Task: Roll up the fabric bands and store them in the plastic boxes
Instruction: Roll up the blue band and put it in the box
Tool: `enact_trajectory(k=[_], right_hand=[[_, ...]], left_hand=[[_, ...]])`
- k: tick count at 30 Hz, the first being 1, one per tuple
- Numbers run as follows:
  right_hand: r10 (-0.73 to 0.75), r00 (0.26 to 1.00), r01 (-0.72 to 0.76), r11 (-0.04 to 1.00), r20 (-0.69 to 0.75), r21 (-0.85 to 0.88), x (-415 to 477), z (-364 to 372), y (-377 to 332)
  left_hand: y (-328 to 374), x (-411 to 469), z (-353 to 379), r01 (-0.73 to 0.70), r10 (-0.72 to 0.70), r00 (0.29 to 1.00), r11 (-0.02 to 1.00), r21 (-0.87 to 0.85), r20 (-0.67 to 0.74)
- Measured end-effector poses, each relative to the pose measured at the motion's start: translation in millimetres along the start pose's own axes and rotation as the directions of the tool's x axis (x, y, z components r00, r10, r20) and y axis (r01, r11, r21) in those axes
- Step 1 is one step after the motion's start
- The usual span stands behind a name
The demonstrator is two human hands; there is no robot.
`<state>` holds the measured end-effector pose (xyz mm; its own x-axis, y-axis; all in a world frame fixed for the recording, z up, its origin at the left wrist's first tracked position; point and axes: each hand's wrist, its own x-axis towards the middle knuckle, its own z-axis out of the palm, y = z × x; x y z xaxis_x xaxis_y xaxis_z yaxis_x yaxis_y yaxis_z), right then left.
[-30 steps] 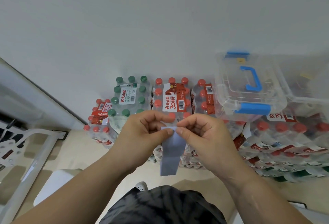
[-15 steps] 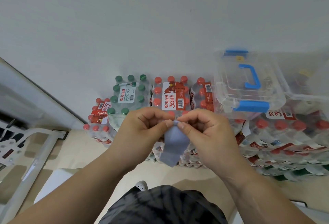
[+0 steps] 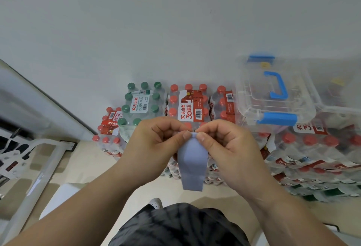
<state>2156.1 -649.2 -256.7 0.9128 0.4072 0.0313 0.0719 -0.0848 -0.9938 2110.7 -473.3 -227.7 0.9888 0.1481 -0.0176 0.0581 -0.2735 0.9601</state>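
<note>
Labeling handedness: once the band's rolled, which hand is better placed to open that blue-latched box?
Right hand, probably. The clear plastic box sits on the bottled-water packs up on its side; the left hand would cross over.

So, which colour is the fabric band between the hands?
The fabric band is plain pale lavender-blue, with no pattern; only the head view shows it.

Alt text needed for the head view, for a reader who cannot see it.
Two bare hands, left hand and right hand, pinch the top end of a pale blue fabric band between their fingertips; the rest hangs loose. Behind stand shrink-wrapped packs of water bottles, with a clear plastic box with blue handle on top.
</note>
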Motion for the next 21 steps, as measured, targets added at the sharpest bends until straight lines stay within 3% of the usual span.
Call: enact_trajectory(k=[4,10,21], right_hand=[[-0.017,1.000,0.017,1.000,-0.012,0.014,1,2,-1],[0.051,0.998,-0.043,0.981,-0.039,0.191,4,0,-2],[0.115,0.992,-0.105,0.975,-0.042,0.197,5,0,-7]], left_hand=[[-2,3,3,-0.019,0.018,0.999,1.000,-0.024,-0.026],[-4,7,5,0.020,-0.024,1.000,0.986,-0.163,-0.020],[-3,11,7,-0.028,0.025,0.999,0.992,-0.125,-0.024]])
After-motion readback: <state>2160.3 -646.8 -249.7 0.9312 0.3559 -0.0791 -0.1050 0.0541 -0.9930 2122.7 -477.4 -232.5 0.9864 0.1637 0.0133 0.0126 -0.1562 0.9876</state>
